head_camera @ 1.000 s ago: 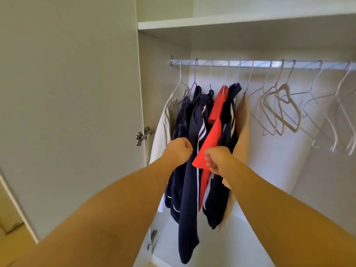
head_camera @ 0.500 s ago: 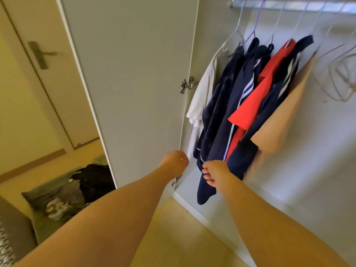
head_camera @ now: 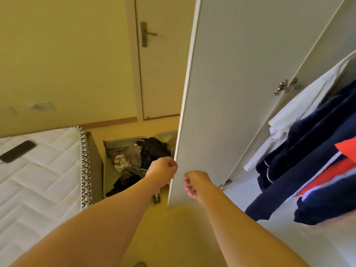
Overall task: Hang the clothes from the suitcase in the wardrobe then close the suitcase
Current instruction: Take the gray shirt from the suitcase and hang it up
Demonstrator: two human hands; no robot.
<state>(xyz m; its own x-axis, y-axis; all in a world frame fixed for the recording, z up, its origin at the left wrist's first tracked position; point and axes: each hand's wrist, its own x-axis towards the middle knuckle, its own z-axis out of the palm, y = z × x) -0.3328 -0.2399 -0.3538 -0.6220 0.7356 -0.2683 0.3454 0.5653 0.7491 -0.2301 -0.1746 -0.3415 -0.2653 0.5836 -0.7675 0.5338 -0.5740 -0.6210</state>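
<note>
Clothes (head_camera: 143,157) lie in a messy heap inside the open suitcase (head_camera: 109,171). Most are dark, and one has a light pattern. The suitcase sits on the floor (head_camera: 173,237), between the bed (head_camera: 38,189) and the open wardrobe door (head_camera: 231,93). One of its little wheels (head_camera: 157,198) peeks out near the bottom edge of that door.

Both arms reach out in front. The left hand (head_camera: 162,168) is in the air in front of the suitcase, over its right side and the dark clothes there. Its fingers (head_camera: 173,167) are curled into a fist and hold nothing. The fist is right next to the thin edge of the wardrobe door, but I cannot tell if it touches.

The right hand (head_camera: 194,182) is on the other side of that edge, in front of the door's flat white face, low down. Its fingers (head_camera: 189,189) are curled in too, with nothing in them. The suitcase is to the left of this hand, past the door edge. The two hands are near each other but apart.

Inside the wardrobe (head_camera: 317,54), on the right, hang a white top (head_camera: 298,116), dark blue tops (head_camera: 308,151) and a red top (head_camera: 337,166). They are well away from both hands.

A black phone (head_camera: 17,151) lies on the bed. A room door (head_camera: 159,74) stands shut at the back.
</note>
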